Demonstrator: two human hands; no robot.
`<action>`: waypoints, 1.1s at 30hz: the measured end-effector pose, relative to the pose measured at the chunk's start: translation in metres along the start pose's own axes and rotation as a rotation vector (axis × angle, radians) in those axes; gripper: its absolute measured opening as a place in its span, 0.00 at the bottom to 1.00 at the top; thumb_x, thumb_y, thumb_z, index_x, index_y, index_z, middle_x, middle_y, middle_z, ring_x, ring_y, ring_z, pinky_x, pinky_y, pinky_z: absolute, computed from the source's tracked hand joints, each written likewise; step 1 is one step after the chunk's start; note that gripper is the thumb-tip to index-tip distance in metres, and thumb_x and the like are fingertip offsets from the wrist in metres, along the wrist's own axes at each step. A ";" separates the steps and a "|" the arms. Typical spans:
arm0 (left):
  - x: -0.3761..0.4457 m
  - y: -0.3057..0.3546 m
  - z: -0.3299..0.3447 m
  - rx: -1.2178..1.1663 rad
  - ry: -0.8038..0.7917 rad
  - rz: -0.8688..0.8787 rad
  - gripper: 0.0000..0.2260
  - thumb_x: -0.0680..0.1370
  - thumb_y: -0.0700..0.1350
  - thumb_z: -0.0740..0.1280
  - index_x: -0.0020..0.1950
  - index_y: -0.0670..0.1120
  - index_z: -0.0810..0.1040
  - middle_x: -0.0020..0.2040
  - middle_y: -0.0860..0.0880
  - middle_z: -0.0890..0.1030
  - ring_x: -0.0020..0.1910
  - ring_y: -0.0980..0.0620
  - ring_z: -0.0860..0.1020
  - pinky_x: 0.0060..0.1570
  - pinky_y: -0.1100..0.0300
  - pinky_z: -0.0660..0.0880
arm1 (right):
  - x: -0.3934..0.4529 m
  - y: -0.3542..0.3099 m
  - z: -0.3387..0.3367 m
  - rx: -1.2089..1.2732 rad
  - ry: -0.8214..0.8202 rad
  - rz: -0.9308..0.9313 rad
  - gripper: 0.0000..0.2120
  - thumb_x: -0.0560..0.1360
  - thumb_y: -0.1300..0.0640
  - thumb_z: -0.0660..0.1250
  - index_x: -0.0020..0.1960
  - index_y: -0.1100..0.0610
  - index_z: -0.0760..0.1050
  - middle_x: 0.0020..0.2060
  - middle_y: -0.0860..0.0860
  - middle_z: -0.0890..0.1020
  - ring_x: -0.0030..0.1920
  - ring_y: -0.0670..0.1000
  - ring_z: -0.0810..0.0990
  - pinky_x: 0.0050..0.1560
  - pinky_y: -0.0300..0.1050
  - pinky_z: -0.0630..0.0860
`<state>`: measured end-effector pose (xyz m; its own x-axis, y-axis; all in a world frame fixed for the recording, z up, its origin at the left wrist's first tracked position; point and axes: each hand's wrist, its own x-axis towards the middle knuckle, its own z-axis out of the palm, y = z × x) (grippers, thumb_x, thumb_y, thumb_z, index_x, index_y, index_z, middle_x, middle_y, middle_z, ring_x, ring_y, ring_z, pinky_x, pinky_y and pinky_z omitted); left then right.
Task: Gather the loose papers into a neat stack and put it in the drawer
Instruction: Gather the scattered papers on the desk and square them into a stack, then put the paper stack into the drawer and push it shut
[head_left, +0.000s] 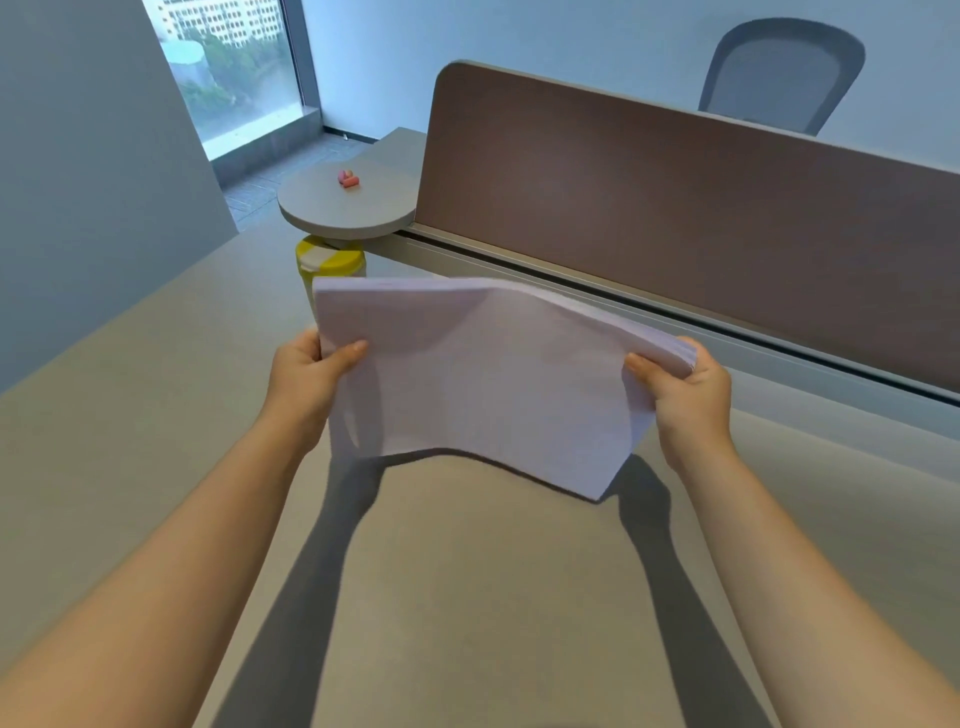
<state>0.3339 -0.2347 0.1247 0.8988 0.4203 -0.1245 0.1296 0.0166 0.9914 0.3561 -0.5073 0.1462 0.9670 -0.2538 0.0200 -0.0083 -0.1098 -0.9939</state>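
At frame centre, the left hand and right hand grip a paper stack (slightly bowed) above the desk.

One stack of papers is above the desk, gripped by two hands, the left hand and the right hand. Beyond the stack: one yellow-lidded container, one round shelf bearing two small pink objects, one divider panel, one chair.

The desk had a plain beige top. A yellow-lidded container stood on it at the far edge, beneath a round grey side shelf carrying small pink objects.
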 end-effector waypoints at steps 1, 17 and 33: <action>0.000 0.000 0.001 -0.021 0.011 0.010 0.12 0.76 0.36 0.62 0.59 0.40 0.74 0.44 0.49 0.77 0.49 0.47 0.75 0.52 0.53 0.75 | -0.001 -0.002 0.001 0.013 0.005 -0.024 0.09 0.71 0.67 0.66 0.49 0.58 0.73 0.36 0.45 0.76 0.36 0.43 0.74 0.39 0.35 0.73; -0.023 -0.062 0.017 0.016 0.128 -0.143 0.18 0.73 0.31 0.65 0.63 0.35 0.72 0.54 0.42 0.76 0.44 0.47 0.76 0.45 0.55 0.73 | -0.009 0.070 -0.005 -0.164 -0.259 0.243 0.13 0.74 0.67 0.63 0.58 0.67 0.73 0.50 0.61 0.78 0.49 0.57 0.76 0.46 0.45 0.76; -0.194 -0.079 -0.113 -0.183 0.161 -0.610 0.22 0.78 0.47 0.61 0.71 0.41 0.65 0.67 0.47 0.73 0.66 0.45 0.72 0.63 0.51 0.69 | -0.064 0.030 0.024 0.034 -0.887 0.248 0.14 0.76 0.68 0.54 0.42 0.54 0.74 0.25 0.43 0.84 0.26 0.40 0.81 0.26 0.31 0.76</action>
<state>0.1024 -0.2153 0.0752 0.6105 0.4170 -0.6733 0.5102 0.4431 0.7371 0.2998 -0.4711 0.1124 0.7798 0.5645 -0.2707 -0.2477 -0.1189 -0.9615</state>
